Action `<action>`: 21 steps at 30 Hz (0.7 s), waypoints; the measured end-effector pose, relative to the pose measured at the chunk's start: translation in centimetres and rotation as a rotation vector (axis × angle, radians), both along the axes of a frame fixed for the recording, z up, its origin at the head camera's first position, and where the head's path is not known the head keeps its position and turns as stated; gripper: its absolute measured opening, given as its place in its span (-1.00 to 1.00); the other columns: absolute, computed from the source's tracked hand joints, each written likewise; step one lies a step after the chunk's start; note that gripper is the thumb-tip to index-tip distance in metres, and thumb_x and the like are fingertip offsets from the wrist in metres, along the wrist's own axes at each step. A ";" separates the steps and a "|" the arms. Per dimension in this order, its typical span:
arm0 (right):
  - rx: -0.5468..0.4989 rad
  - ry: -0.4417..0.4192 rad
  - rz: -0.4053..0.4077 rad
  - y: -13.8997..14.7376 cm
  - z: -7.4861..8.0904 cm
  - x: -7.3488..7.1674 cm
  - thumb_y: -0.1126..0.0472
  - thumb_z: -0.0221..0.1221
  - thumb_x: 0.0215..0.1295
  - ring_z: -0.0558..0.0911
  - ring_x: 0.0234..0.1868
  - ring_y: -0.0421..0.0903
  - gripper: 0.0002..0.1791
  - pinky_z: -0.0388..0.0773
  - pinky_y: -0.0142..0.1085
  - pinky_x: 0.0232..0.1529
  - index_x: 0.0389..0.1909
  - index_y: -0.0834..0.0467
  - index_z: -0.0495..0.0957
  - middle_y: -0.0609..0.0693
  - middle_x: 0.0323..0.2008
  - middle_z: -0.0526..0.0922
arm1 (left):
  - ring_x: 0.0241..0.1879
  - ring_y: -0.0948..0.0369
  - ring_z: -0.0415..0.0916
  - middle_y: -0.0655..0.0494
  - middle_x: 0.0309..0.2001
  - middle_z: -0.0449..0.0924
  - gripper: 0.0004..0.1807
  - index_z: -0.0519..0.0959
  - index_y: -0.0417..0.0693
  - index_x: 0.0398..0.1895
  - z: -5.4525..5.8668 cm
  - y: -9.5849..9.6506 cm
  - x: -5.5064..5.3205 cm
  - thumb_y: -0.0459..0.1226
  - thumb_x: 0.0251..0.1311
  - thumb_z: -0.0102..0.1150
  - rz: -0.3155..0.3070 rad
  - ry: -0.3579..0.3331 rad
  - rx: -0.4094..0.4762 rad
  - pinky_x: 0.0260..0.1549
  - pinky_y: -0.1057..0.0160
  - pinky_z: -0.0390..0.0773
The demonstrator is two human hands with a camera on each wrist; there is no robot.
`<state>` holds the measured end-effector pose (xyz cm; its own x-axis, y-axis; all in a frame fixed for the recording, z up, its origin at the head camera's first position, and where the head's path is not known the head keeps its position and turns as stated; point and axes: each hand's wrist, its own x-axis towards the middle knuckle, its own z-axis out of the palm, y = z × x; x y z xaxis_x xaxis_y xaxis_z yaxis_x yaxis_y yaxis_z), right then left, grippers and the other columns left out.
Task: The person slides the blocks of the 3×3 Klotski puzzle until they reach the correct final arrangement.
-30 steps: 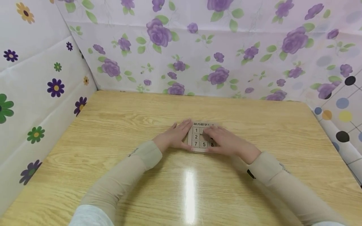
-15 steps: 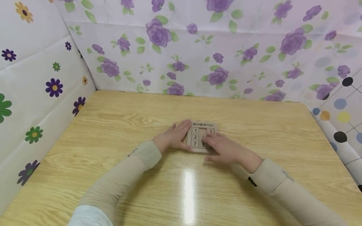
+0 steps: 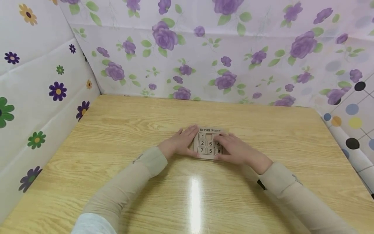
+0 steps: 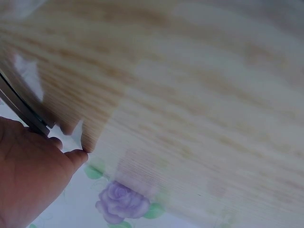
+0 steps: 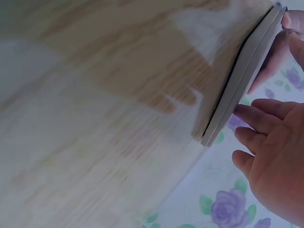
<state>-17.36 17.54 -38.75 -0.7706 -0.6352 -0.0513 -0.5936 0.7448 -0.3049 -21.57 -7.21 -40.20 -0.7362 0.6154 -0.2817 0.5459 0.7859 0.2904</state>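
Observation:
A square number slide puzzle (image 3: 208,157) lies flat on the table, its tiles marked with black digits. Tiles 1, 2, 7, 6, 5, 4 and 8 can be read; a bare gap (image 3: 209,137) shows at the top middle. My left hand (image 3: 181,141) rests along the puzzle's left side, fingers extended towards the far corner and thumb at the near one. My right hand (image 3: 238,151) touches the top right tile with the index finger, which covers its digit. Its thumb lies by the near right corner. In the right wrist view, several fingers (image 5: 259,118) extend beside the puzzle's edge (image 5: 242,76).
The wooden table (image 3: 131,130) reflects a bright light streak (image 3: 195,204) in front of the puzzle. A flowered cloth (image 3: 201,58) hangs behind the table, and patterned cloths stand at the left (image 3: 43,110) and right (image 3: 355,107).
The right index finger slid tile 6 from the top middle down to the centre, then moved up to the top right tile. The left hand stays in place.

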 end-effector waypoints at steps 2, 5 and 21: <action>-0.007 -0.001 0.012 -0.2 0.0 -0.1 -0.15 0.18 0.24 0.16 0.41 0.24 -0.17 -0.02 0.12 0.44 0.37 0.28 0.20 0.26 0.35 0.29 | 0.51 0.10 -0.43 0.00 0.53 -0.46 0.28 -0.34 -0.10 0.51 0.0 0.0 0.0 0.32 0.00 0.16 0.000 0.004 -0.006 0.45 -0.04 -0.27; -0.014 -0.012 0.029 -0.6 -0.1 -0.2 -0.15 0.17 0.24 0.14 0.42 0.24 -0.16 -0.02 0.11 0.44 0.38 0.28 0.19 0.25 0.37 0.27 | 0.51 0.10 -0.42 -0.01 0.53 -0.45 0.28 -0.34 -0.10 0.52 0.0 0.0 0.0 0.32 -0.01 0.17 -0.001 0.008 -0.009 0.46 -0.04 -0.27; -0.034 0.016 0.052 1.0 -0.2 1.4 -0.09 0.19 0.24 0.10 0.43 0.27 -0.18 -0.05 0.14 0.44 0.37 0.30 0.19 0.26 0.38 0.23 | 0.51 0.11 -0.45 0.01 0.53 -0.47 0.29 -0.35 -0.10 0.51 -0.2 0.0 -0.3 0.32 -0.02 0.17 0.001 -0.002 -0.002 0.45 -0.04 -0.29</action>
